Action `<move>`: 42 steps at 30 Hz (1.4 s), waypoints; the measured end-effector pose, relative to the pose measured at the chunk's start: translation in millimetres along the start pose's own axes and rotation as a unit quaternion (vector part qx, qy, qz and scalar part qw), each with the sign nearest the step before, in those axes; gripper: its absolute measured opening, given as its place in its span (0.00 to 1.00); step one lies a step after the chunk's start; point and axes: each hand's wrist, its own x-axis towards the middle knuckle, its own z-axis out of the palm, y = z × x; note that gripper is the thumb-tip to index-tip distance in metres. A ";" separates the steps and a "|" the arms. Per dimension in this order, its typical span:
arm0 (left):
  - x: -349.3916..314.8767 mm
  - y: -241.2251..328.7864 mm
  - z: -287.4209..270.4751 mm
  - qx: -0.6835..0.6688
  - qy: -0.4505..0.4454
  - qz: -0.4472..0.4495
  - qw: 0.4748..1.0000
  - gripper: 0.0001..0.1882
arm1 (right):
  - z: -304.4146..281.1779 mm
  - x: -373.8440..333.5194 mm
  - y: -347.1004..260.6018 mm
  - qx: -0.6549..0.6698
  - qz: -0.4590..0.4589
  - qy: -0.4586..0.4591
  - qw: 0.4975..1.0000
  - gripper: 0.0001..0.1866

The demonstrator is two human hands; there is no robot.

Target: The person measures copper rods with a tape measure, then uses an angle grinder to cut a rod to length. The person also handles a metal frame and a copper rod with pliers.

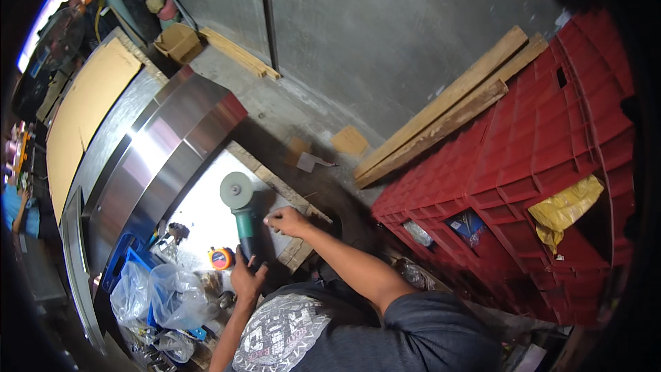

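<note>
A green angle grinder (244, 223) with a round pale disc (237, 191) points away from me over the white worktop. My left hand (246, 278) is closed around the dark rear end of its body, palm partly hidden. To the right of the grinder is my right hand (289, 222), its fingers curled together in a pinch, apart from the disc. What those fingertips hold, if anything, is too small to make out. An orange and black tape measure (220, 258) lies just left of my left hand.
Clear plastic bags (175, 296) and a blue tray (122, 260) crowd the lower left. Beyond them curves a shiny sheet-metal piece (162, 148). Red plastic crates (482, 179) stand at right, with wooden planks (441, 120) leaning there. Another person's arm (23, 210) shows at far left.
</note>
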 end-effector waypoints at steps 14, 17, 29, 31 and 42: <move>19.0 -8.9 51.9 0.006 0.208 -0.074 0.975 0.44 | -228.0 95.9 291.9 -0.248 0.265 0.183 0.914 0.16; 5.5 -30.2 54.5 0.051 0.232 -0.069 0.969 0.42 | -229.3 174.9 341.4 -0.289 0.355 0.064 0.887 0.17; -83.6 -62.4 11.7 0.126 0.294 -0.242 0.916 0.44 | -169.7 379.7 534.5 -0.335 0.236 -0.093 0.907 0.24; -60.7 -44.2 19.6 0.138 0.306 -0.296 0.894 0.44 | -165.8 397.5 575.7 -0.349 0.205 -0.134 0.905 0.25; -19.4 3.5 43.9 0.185 0.308 -0.374 0.855 0.44 | -191.8 389.0 600.6 -0.098 0.396 0.236 0.882 0.23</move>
